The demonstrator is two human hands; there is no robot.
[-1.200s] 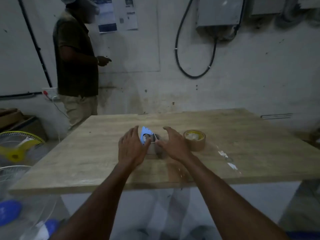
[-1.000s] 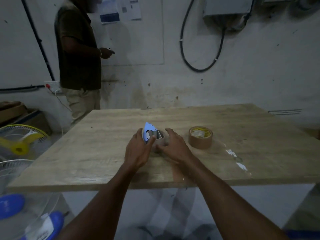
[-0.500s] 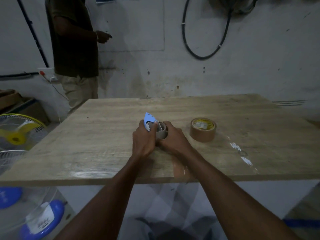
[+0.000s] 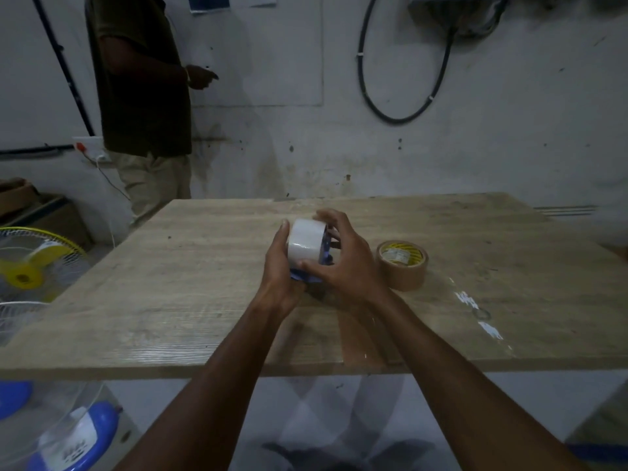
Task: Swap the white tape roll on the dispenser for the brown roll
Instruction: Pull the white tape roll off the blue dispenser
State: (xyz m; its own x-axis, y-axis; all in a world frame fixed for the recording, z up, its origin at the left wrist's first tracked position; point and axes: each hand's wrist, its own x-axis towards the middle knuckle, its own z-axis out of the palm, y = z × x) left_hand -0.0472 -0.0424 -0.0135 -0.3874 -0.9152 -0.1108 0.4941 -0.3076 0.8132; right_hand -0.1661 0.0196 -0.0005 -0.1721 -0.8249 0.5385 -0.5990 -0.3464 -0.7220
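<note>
Both my hands hold a blue tape dispenser [image 4: 325, 256] lifted just above the wooden table [image 4: 190, 283], with the white tape roll [image 4: 304, 242] mounted on it. My left hand [image 4: 280, 270] wraps the roll's left side and the dispenser's underside. From the right, my right hand [image 4: 343, 258] grips the dispenser, fingers curled over the top. Most of the dispenser is hidden behind the roll and my fingers. The brown tape roll [image 4: 402, 265] lies flat on the table just right of my right hand, apart from it.
A person [image 4: 142, 96] stands at the table's far left corner by the wall. Fans [image 4: 30, 263] stand on the floor to the left. Small scraps of tape [image 4: 475, 311] lie near the right front of the table.
My hands closed on the dispenser, lifted it off the table and turned it so the white roll's broad face shows. The brown roll stayed in place.
</note>
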